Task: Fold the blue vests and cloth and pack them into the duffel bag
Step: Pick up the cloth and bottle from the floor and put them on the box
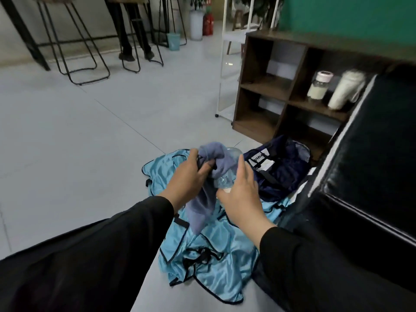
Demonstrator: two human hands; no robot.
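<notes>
Sleeves, black, ours, enter from the bottom edge of the head view; beyond them we list the blue vests point(209, 255), a glossy light-blue heap with dark trim, unfolded and crumpled on the floor point(90, 131), running from near our knees away toward the duffel bag point(279, 167). Left hand point(186, 179): curled round a bunched grey-blue cloth point(213, 172), thumb and fingers gripping its upper part. Cloth's long axis runs roughly toward and away from us, the bunched end far, the loose tail hanging down toward us over the vests. Right hand point(240, 194): fingers fairly straight, laid against a clear plastic bottle point(225, 176) wrapped partly in the cloth; we judge it touching rather than gripping. Duffel bag: navy, slumped on the floor just beyond the vests and right of our hands, a white label facing up, set before a dark wooden shelf unit point(281, 86); whether its mouth stands open we cannot tell. Black sofa point(371, 154) at right. Risks, as we judge them: the bottle could slip free of the cloth and roll away; the hanging tail could snag the vest straps; the slick vests may slide out of any fold.
</notes>
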